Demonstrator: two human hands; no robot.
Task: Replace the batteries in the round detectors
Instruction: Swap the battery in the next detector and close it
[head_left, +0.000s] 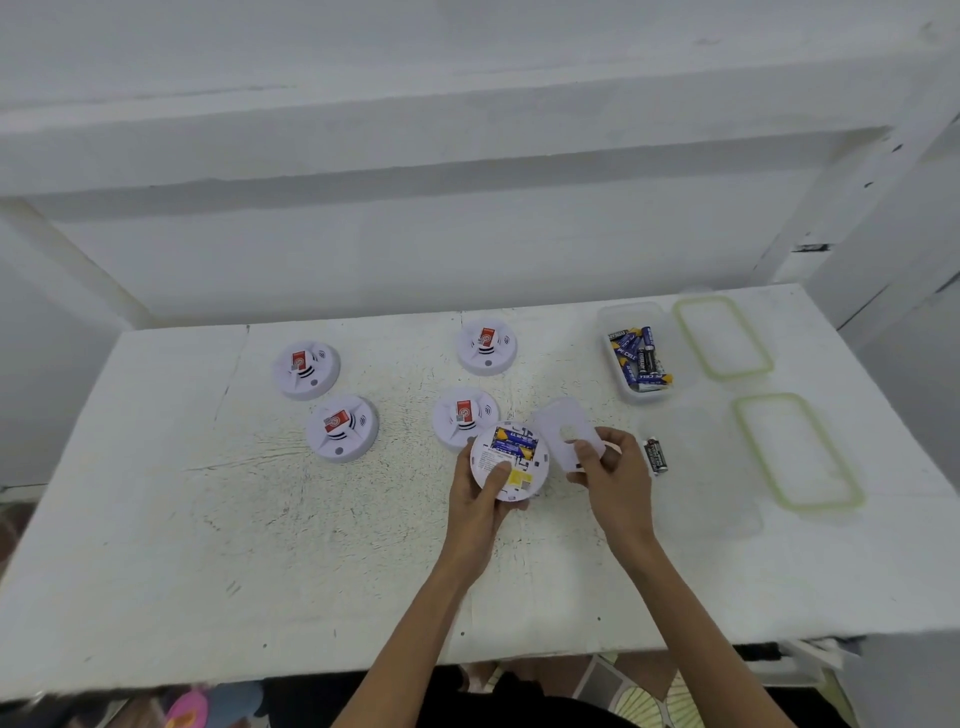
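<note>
The detector (511, 462) is held back-up just above the middle of the table (311, 545). The left hand (480, 499) grips it, thumb across its back, apparently to keep the compartment facing the person. The compartment is open, with blue-and-yellow cells (514, 441) seated inside; their count is unclear. The body is white and round, with a printed label and a yellow sticker. The right hand (613, 473) pinches the detached cover (566, 431) just beside the detector, probably ready for refitting. One loose battery (655, 456) lies right of that hand, possibly spent. Four more detectors (465, 418) sit face-up behind and to the left. A box (628, 312) of batteries stands at the far right.
</note>
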